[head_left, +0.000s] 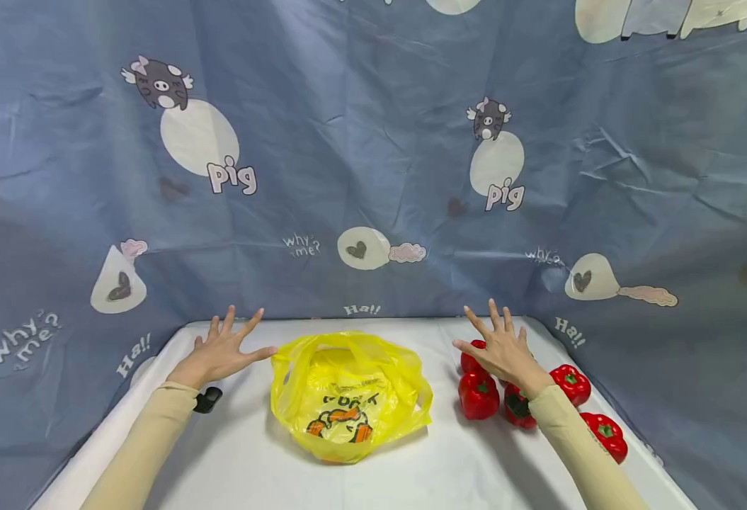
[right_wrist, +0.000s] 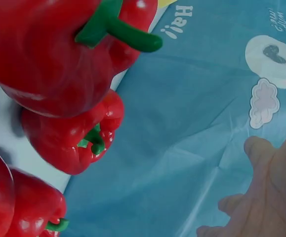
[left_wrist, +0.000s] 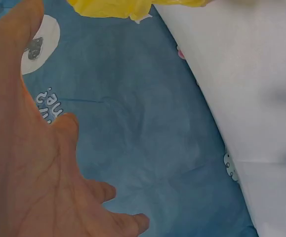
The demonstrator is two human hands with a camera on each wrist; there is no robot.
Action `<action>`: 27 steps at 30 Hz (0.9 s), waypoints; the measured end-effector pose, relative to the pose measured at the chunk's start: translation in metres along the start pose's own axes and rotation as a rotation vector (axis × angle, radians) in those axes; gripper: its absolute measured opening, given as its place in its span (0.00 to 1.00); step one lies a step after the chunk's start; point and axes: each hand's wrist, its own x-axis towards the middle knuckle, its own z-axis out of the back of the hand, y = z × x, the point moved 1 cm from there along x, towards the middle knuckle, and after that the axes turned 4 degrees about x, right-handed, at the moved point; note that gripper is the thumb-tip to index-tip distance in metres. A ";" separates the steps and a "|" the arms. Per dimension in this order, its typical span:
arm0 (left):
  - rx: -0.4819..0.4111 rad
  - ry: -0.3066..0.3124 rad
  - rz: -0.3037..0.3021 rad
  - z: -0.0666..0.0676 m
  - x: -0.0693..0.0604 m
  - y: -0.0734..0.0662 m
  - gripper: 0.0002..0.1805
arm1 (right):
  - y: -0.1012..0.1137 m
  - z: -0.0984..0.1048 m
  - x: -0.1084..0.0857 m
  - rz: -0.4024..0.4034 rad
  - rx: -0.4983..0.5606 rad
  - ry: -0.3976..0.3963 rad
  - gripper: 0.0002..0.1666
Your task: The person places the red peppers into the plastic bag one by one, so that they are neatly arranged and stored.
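Observation:
In the head view a yellow plastic bag (head_left: 341,397) with a printed cartoon lies on the white table. My left hand (head_left: 220,354), fingers spread, is at its left, the thumb tip by the bag's edge; whether they touch I cannot tell. The left wrist view shows the palm (left_wrist: 44,168) and a strip of the yellow bag (left_wrist: 113,7). My right hand (head_left: 503,350) is spread over several red bell peppers (head_left: 478,395) and holds nothing. In the right wrist view the peppers (right_wrist: 63,143) with green stems are left of that hand (right_wrist: 271,192).
A small black object (head_left: 207,400) lies beneath my left wrist. More red peppers (head_left: 605,435) lie near the right edge of the white table (head_left: 233,460). A blue printed cloth (head_left: 360,177) hangs behind and along both sides.

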 end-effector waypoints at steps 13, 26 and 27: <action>-0.024 0.041 0.001 0.003 0.002 0.003 0.50 | 0.006 0.004 -0.001 0.007 0.008 0.027 0.49; -0.046 0.088 -0.090 0.001 -0.005 -0.015 0.42 | 0.009 0.008 -0.004 0.050 -0.010 0.031 0.48; -0.049 0.087 -0.098 0.000 -0.007 -0.019 0.42 | 0.009 0.009 -0.005 0.050 -0.009 0.032 0.48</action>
